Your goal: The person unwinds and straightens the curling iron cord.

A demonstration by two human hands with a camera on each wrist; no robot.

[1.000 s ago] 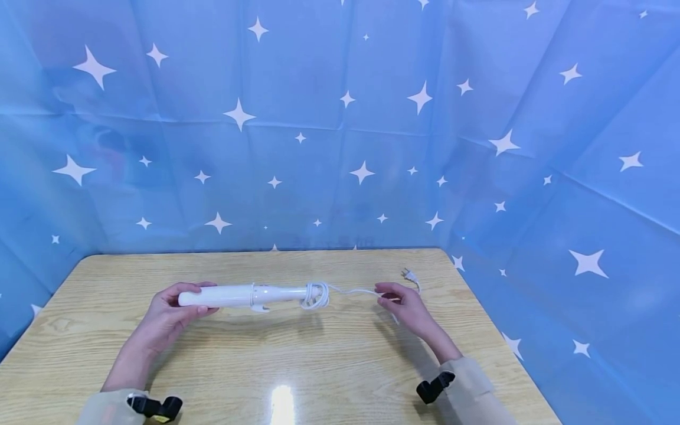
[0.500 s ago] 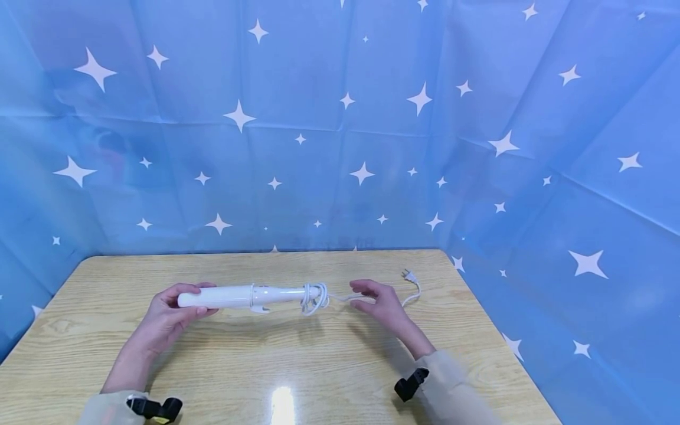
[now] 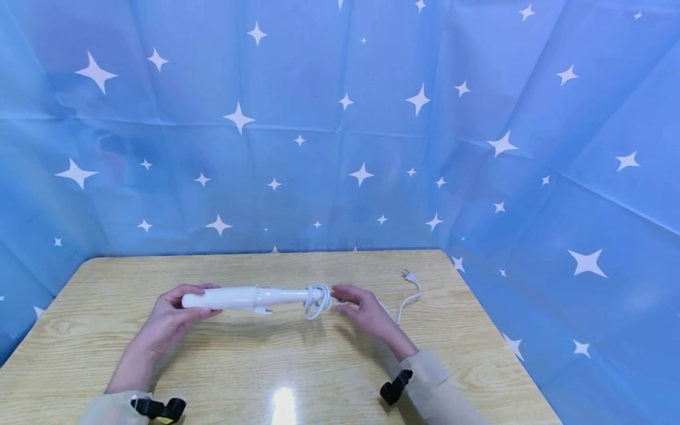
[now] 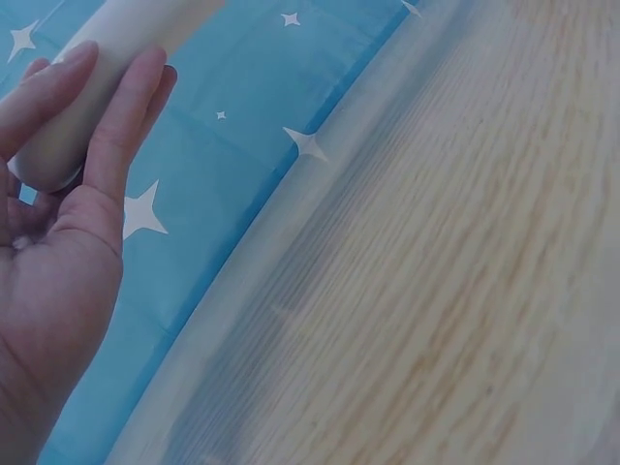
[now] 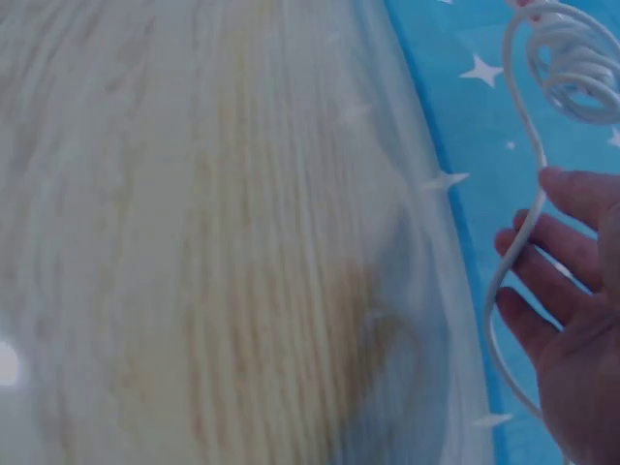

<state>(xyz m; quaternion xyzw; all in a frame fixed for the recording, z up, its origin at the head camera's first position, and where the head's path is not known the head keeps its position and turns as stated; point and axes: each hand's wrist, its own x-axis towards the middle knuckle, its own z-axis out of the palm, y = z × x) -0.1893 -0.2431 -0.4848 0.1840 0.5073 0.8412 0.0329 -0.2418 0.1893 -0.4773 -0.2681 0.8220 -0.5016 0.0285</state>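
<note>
A white curling iron [image 3: 287, 296] is held level above the table, its thick end to the left. My left hand [image 3: 169, 316] grips that thick end, thumb on the near side and fingers on the far side. In the left wrist view, the rounded end of the white barrel [image 4: 92, 116] lies between the thumb and fingers. The power cord [image 3: 317, 301] is wound in loops around the thin right end. My right hand [image 3: 363, 310] is just right of these loops, fingers relaxed. In the right wrist view, the loose cord [image 5: 491, 320] runs across its fingertips and by the thumb tip.
The two-pin plug [image 3: 409, 275] lies at the back right of the wooden table [image 3: 297, 366], with the cord's tail curving from it toward my right hand. A blue star-printed cloth [image 3: 297, 141] hangs behind the table and along its right side.
My right hand has moved left along the cord, from near the plug to beside the wound loops. More of the cord's tail near the plug shows. The left hand and curling iron have barely moved.
</note>
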